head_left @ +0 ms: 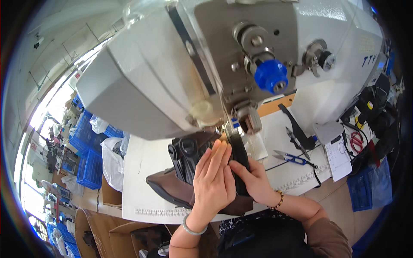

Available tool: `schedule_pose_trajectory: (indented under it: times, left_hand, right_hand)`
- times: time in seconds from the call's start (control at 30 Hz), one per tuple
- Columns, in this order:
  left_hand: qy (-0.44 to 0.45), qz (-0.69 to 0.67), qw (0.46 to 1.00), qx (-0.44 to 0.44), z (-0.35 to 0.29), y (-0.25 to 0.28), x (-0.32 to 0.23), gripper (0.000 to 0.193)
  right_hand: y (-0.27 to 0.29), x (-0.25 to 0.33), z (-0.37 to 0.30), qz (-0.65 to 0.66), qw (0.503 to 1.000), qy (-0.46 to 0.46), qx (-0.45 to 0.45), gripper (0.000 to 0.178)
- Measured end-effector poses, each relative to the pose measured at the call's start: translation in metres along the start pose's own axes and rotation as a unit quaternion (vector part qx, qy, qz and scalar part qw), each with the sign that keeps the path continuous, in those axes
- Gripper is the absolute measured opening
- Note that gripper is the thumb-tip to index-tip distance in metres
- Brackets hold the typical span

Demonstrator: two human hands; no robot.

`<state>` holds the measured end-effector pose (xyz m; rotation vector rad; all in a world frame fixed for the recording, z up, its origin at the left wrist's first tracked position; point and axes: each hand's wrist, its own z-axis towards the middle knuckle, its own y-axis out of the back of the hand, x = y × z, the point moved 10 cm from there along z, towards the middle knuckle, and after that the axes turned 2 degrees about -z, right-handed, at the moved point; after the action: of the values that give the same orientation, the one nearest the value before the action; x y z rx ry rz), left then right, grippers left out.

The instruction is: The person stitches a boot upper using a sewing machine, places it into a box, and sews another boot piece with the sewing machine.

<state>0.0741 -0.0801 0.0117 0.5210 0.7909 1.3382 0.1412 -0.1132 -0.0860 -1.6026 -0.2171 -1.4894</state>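
A brown and black sewn piece (pixel 172 182), looking like part of a bag, lies on the white sewing table under the grey sewing machine's needle area (pixel 226 127). Black plastic fittings (pixel 183 157) sit on its left part. My left hand (pixel 213 185) rests on the piece with its fingers stretched out flat, the tips just in front of the needle area. Close beside it, my right hand (pixel 254 180) grips the black band (pixel 238 150) along the piece's right side, thumb on top. Its other fingers are partly hidden.
Thread snips (pixel 294 159), a pen-like tool (pixel 297 142) and a black strip (pixel 294 124) lie on the table to the right. A paper sheet (pixel 337 159) hangs near red-handled scissors (pixel 356 142). Cardboard boxes (pixel 92 228) and blue crates (pixel 89 170) stand left.
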Motion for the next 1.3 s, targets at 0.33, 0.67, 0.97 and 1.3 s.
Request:
schedule_pose_trajectory:
  times: [0.33,0.67,0.97,1.3]
  left_hand:
    - [-0.004,0.003,1.0,-0.004,0.001,-0.003,0.006,0.039]
    - [0.015,-0.037,0.998,-0.047,0.008,0.004,0.01,0.031]
    - [-0.011,-0.003,0.997,-0.079,0.007,0.004,0.017,0.038]
    - [-0.019,-0.058,0.994,-0.088,0.003,0.004,0.025,0.035]
  right_hand:
    - [0.002,-0.004,0.006,-0.004,1.0,0.002,0.016,0.02]
    - [-0.002,0.0,0.014,0.005,1.0,0.006,0.019,0.02]
    - [0.001,0.0,0.024,-0.026,0.999,0.019,0.016,0.021]
    - [0.004,-0.004,0.013,0.041,0.999,-0.005,0.01,0.018]
